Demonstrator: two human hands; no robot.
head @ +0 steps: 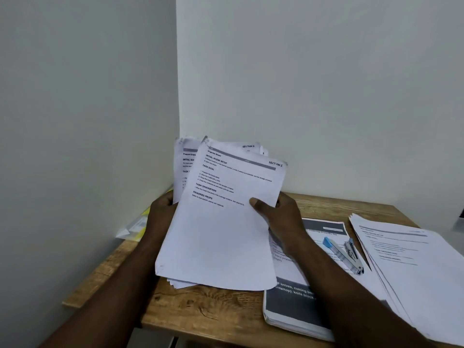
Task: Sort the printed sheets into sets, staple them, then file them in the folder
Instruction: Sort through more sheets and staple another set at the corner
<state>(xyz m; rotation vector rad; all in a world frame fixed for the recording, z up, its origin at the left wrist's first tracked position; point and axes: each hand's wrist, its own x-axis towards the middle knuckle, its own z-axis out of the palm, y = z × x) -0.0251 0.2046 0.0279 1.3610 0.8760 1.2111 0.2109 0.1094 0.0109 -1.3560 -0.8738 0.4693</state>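
1. White paper is the weak point in the head view. The held sheets (221, 222) fan loosely between the two hands, raised above the wooden table (200, 312). Their top corners are splayed and their lower edges uneven. Both grips sit at mid-height on the side edges, so a back sheet could slide out at the bottom and drop.
2. The front page and one behind it both read "Section 1". If the fan collapses, pages of different sets could shuffle together and be stapled wrongly.
3. Just right of the right wrist, the stapler (344, 252) lies loose on a thick stack (296, 307) with dark headings. Further right is a fanned pile (414, 259). The right forearm crosses over that stack, so a careless sweep could knock the stapler off or shove the piles together.
4. Beyond the left hand, against the wall, lies something yellow and clear (136, 227). It is probably the folder, but it is mostly hidden, so I cannot be sure.
5. The left hand (160, 212) grips the bundle's left edge, back of the hand toward the camera and fingers hidden behind the paper.
6. The right hand (278, 214) pinches the right edge, thumb flat across the front page and fingers behind. Both forearms reach forward and converge on the sheets.
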